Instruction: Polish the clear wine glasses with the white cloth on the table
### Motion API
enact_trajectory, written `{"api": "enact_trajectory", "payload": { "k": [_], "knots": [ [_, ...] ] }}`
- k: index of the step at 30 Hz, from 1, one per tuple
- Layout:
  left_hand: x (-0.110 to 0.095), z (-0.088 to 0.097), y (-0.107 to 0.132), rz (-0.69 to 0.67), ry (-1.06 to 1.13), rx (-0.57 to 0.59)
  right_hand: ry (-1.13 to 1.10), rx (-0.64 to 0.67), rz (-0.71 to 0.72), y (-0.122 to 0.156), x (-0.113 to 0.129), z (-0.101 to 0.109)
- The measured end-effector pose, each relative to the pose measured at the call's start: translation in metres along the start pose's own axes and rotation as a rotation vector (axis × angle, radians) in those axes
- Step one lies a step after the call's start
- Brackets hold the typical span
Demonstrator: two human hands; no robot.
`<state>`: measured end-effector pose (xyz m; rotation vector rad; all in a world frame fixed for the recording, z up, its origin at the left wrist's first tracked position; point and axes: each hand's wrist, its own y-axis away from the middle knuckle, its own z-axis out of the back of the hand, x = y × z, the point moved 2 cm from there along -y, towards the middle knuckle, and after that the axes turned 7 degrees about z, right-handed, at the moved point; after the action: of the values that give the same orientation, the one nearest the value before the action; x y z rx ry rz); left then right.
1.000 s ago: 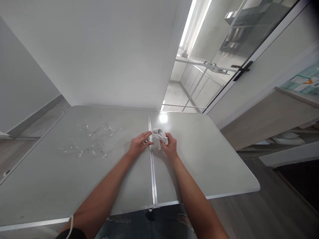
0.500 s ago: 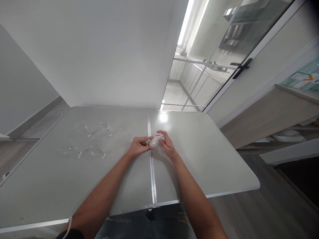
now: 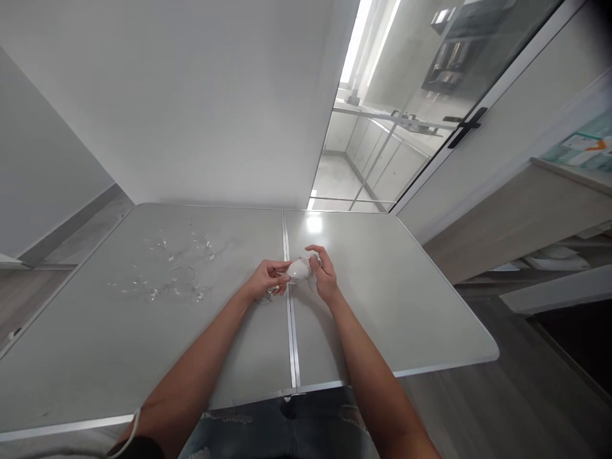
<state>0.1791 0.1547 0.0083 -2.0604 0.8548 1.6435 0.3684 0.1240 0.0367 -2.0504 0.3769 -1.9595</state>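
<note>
Above the table's metal seam, my two hands hold a white, rounded, shiny object (image 3: 298, 270) between them; its exact kind is hard to make out. My left hand (image 3: 264, 279) pinches its left side with thumb and fingertips. A small clear, glossy piece (image 3: 268, 296) shows just below those fingers; whether they hold it cannot be told. My right hand (image 3: 324, 273) wraps round the right end, thumb on top and index finger curled over the far side. A thin pale strip hangs under the object near the right palm. On the left, several transparent, glossy pieces (image 3: 174, 290) lie spread out.
The pale grey folding table (image 3: 392, 306) has a metal seam and metal edging. A white wall (image 3: 215, 115) rises behind it. At the back right stands a glazed door with a black handle (image 3: 467, 129). Shelves with packages (image 3: 554, 258) are on the right.
My left fingers have closed in and curled under, and a clear piece now shows below them. The white object has turned slightly and shifted a little right with my right hand.
</note>
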Motion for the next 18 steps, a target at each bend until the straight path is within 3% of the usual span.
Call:
{"api": "enact_trajectory", "payload": {
  "k": [5,10,15,18],
  "knots": [
    [0.0075,-0.0026,-0.005,-0.043,-0.103,-0.1,0.094,-0.15,0.034,-0.0006,-0.0027,0.0005],
    [0.0113,0.0019,-0.0034,-0.063,-0.219,-0.216,0.34,-0.114,0.08,0.0024,-0.0002,-0.0024],
    [0.0081,0.0017,-0.0011,-0.038,-0.12,-0.089,0.115,0.053,0.046,-0.0005,0.0063,0.001],
    [0.0057,0.0001,-0.0017,-0.036,-0.085,-0.071,0.137,0.08,0.076,-0.0006,0.003,0.0056]
  ]
}}
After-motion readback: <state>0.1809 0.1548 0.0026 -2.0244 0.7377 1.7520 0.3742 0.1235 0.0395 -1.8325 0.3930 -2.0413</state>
